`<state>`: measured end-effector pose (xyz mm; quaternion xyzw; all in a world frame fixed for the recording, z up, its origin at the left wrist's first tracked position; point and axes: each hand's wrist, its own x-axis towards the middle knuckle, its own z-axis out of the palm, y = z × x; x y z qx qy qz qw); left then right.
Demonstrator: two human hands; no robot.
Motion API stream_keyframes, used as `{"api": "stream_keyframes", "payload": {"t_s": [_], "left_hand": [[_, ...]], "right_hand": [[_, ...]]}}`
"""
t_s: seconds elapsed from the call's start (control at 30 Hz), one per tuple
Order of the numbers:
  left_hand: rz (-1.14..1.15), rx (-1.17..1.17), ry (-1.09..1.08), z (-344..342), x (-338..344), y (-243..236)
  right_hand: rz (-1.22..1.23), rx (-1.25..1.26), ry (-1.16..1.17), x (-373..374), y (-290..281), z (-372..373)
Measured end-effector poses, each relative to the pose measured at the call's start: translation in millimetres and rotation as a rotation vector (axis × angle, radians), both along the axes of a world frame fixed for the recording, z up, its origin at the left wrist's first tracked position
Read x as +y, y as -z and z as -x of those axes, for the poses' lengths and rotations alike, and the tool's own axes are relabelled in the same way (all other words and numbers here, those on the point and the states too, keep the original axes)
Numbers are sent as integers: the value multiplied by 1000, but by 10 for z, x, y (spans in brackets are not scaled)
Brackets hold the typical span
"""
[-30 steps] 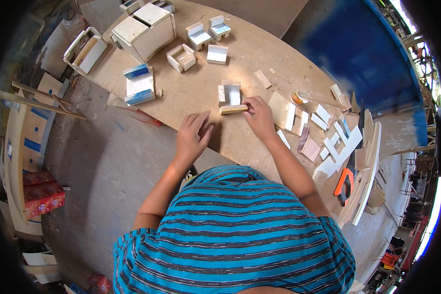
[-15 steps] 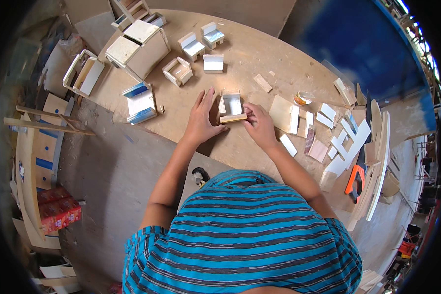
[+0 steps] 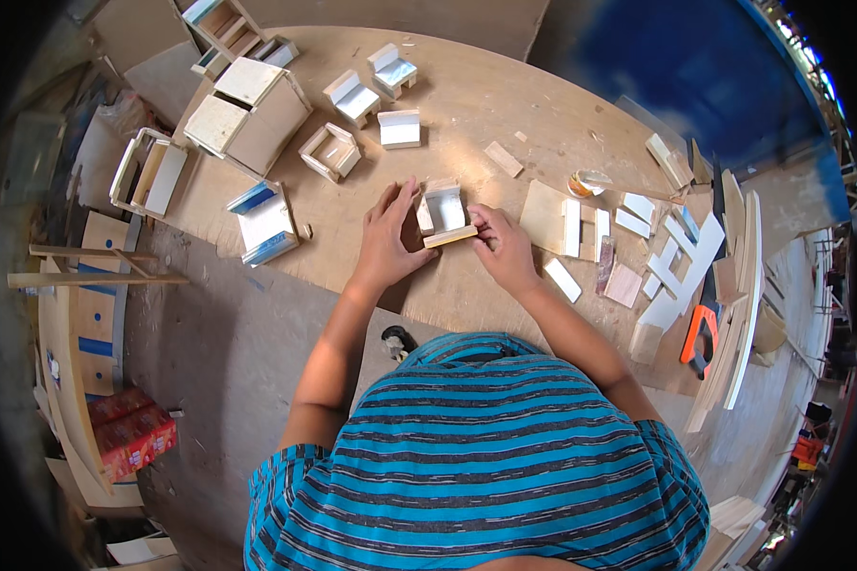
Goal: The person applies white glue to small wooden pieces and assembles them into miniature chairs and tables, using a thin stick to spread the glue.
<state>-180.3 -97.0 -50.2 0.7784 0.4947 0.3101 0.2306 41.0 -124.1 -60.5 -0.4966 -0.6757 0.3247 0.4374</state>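
A small box-like wooden piece (image 3: 443,207) with white inner faces, like a miniature chair, stands on the wooden table between my hands. Along its near side lies a narrow wooden strip (image 3: 450,236), its right end pinched in the fingers of my right hand (image 3: 505,249). To the left of the piece, my left hand (image 3: 388,240) is open, fingers stretched upward and thumb pointing toward the strip's left end. Whether that thumb touches the strip is hard to tell. Beyond my hands are other miniature chairs (image 3: 400,128) and a small open-topped armchair (image 3: 330,152).
A miniature cabinet (image 3: 262,114) and a little bed-like piece (image 3: 264,224) occupy the left. On the right are a flat board (image 3: 543,214), a small glue tub (image 3: 588,183), several white offcuts (image 3: 563,280) and an orange-handled saw (image 3: 699,338). The table's near edge (image 3: 328,284) runs diagonally.
The strip has tilted slightly, its right end now higher, and the small piece has turned a little with it. My hands stay around it, while the whole view has shifted somewhat.
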Motion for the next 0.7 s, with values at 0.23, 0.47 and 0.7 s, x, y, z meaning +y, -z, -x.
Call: {"api": "stream_keyframes", "payload": {"t_s": [0.23,0.47,0.7], "left_hand": [[-22,-38,9,13,-3,12],[-56,-3,10,9,-17,14],[-49,48,31,18,-20,-19]], "right_hand": [[-49,-129,-14,-25,-50,-13],[-89,-163,-39,-71,-32,-56],[-92,-162,-35,-67,-77,-34]]}}
